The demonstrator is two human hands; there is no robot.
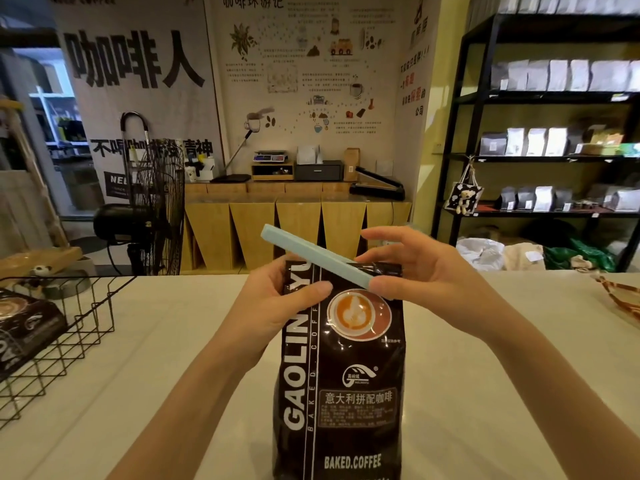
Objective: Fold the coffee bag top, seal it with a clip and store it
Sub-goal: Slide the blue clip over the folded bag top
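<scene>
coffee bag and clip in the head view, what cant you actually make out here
- Coffee bag: its bottom is cut off by the lower frame edge.
- Bag's folded top: partly hidden behind the light blue clip and the right hand, so whether the clip has snapped shut is unclear.
- Left hand: fingers wrap behind the bag, hidden.
- Small print on the bag: too small to read.

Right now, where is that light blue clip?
The light blue clip is mid-frame in the head view, lying slanted across the folded top of the coffee bag, between the left hand and right hand.
</scene>
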